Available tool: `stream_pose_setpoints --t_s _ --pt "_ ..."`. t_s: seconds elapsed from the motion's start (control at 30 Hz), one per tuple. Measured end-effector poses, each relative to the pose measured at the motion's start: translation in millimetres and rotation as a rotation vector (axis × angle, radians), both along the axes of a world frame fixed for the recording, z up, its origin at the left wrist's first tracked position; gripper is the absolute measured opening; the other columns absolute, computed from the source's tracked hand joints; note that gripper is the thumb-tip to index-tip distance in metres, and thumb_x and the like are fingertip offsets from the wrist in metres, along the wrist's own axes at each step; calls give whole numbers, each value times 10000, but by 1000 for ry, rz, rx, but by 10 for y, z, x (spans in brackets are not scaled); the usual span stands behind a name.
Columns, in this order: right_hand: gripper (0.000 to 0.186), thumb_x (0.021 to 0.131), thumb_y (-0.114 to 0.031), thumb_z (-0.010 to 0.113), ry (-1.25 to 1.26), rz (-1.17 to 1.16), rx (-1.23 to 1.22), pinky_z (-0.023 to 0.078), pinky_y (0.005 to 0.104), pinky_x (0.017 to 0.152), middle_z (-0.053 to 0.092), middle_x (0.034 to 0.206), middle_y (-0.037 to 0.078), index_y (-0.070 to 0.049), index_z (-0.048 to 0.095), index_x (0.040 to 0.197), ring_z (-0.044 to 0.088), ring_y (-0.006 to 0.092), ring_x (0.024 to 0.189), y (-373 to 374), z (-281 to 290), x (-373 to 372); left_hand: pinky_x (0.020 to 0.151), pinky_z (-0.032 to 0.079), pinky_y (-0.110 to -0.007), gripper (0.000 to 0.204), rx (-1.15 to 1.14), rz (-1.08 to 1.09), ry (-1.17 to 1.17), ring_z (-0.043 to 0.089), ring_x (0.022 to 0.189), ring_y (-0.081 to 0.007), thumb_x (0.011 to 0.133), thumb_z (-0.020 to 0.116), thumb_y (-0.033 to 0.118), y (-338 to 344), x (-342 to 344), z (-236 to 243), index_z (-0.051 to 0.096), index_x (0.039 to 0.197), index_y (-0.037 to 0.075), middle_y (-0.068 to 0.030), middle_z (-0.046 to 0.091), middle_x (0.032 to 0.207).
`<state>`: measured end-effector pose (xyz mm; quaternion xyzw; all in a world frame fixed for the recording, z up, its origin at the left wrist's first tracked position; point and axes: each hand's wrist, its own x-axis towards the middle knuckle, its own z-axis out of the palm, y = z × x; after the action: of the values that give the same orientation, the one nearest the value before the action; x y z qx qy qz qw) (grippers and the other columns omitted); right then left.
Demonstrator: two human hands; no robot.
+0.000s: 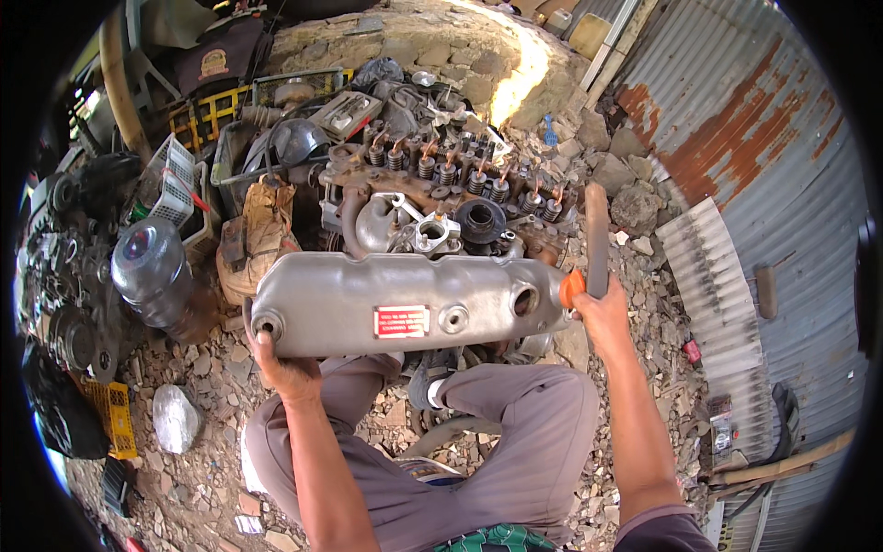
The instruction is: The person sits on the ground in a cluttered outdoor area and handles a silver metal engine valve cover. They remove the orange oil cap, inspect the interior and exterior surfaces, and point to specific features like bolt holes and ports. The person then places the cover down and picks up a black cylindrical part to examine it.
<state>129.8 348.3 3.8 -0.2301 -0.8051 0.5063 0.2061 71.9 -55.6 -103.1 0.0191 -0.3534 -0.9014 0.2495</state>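
Observation:
My left hand (283, 363) grips the left end of a silver metal valve cover (354, 299), which has a red-and-white label, round holes and bosses. My right hand (602, 317) is closed at the cover's right end, by an orange part (572, 289), with a long grey-brown bar or hose (597, 241) standing up from it; exactly what the fingers wrap is partly hidden. Just beyond the cover lies a greasy cylinder head (340, 170) with rows of valve springs (446, 170), a curved pipe (351, 221), a pale metal housing (432, 235) and a black round part (480, 219).
Engine parts (69, 267), a large clear bottle (147, 267), plastic crates (170, 189) and a black bag (60, 405) crowd the left. Rubble (221, 432) covers the ground around my legs (497, 432). A stone wall (395, 41) stands behind, rusty corrugated sheeting (727, 120) at right.

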Motion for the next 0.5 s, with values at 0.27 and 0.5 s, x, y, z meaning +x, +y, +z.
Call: stream_pose_setpoints --t_s 0.27,0.5 --pt "350 730 -27 611 189 -78 -6 489 273 584 607 873 77 58 551 1064 579 138 655 261 193 166 1091 396 -436 894 -149 -365 84 486 1281 -312 724 761 345 -102 276 400 368 1460 25 -156 510 1361" --pt "273 736 5 590 446 -95 -45 479 291 637 597 863 57 33 561 1006 573 138 701 663 395 -404 1082 334 -353 1368 -612 -618 -161 375 1321 -253 473 882 242 41 394 742 45 1540 58 -127 349 1455"
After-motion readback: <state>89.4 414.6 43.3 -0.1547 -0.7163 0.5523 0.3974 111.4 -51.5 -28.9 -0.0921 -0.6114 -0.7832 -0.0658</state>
